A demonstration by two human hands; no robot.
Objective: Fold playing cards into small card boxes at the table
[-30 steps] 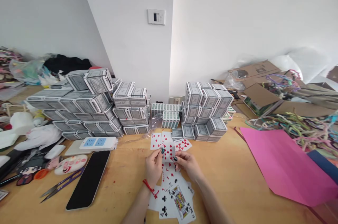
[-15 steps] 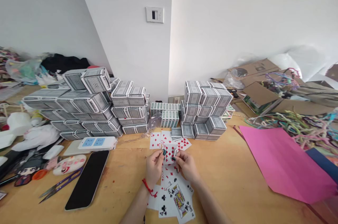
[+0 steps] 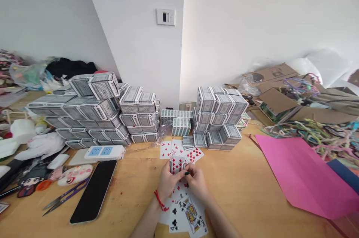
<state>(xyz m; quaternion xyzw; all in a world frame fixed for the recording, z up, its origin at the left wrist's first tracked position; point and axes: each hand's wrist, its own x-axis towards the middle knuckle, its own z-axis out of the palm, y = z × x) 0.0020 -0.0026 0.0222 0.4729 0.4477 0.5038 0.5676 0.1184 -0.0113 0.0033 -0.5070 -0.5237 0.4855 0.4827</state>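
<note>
1. Two hands meet on one diamond card (image 3: 177, 163), raised face toward the camera above the loose cards on the wooden table (image 3: 238, 193).
2. The left hand (image 3: 168, 181) grips its left side and lower edge, with little gap between thumb and fingers; the right hand (image 3: 198, 184) pinches near its lower right corner. The fingers hide much of that edge, so exact contact there cannot be told.
3. Both side edges seem turned over. Uneven thumb pressure could set a crooked crease, or let one side spring back.
4. Pressing too hard could buckle the thin card's middle, since nothing firm appears to back it.
5. Below the wrists, the king of clubs (image 3: 191, 211) and four of clubs (image 3: 174, 217) overlap loosely; a dragging forearm could scatter them.
6. Just beyond the card, the heart card (image 3: 194, 154) lies close to the right stack of card blocks (image 3: 220, 113). A careless forward reach could slide that card or knock blocks loose, as they look merely piled.
</note>
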